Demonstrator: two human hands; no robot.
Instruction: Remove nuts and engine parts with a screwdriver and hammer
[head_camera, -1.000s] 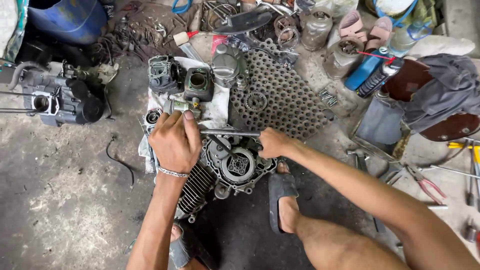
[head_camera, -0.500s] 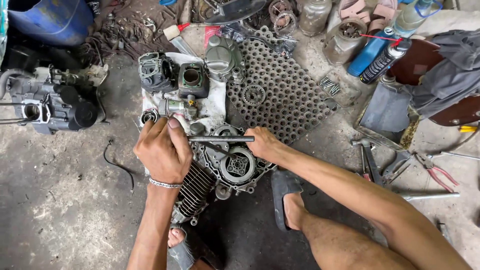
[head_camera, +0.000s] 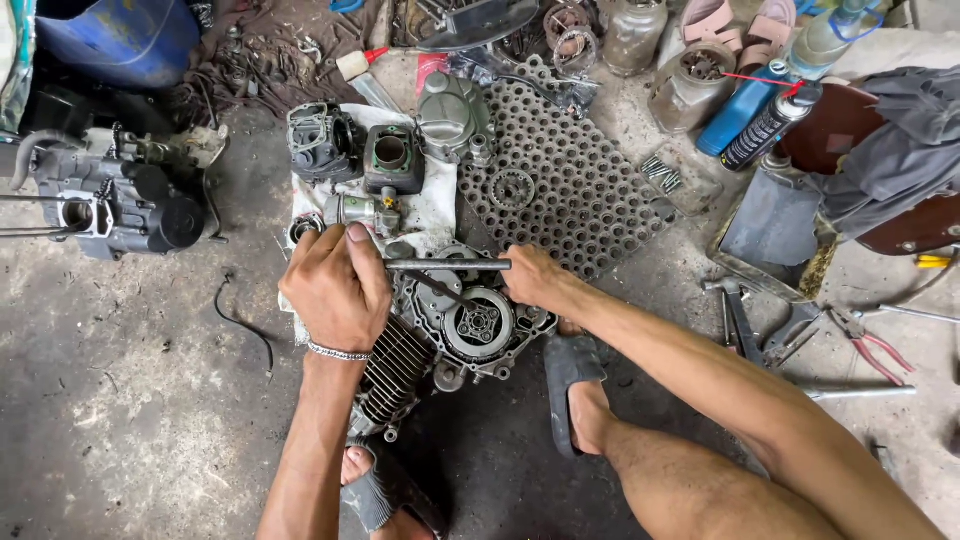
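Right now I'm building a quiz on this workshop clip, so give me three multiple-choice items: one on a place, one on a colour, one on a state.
1. Where does the engine lie?
A. on a bench
B. on the floor, between the person's feet
C. in the blue tub

2. What colour are the handles of the pliers?
A. red
B. green
C. white

3. How is the T-bar held?
A. by the left hand alone
B. it lies untouched
C. by both hands, one at each end

Answers: 1 B, its case rests on the floor with a sandalled foot on either side. 2 A, red grips show at the right. 3 C, the left hand and the right hand each close on an end of the T-bar above the engine.
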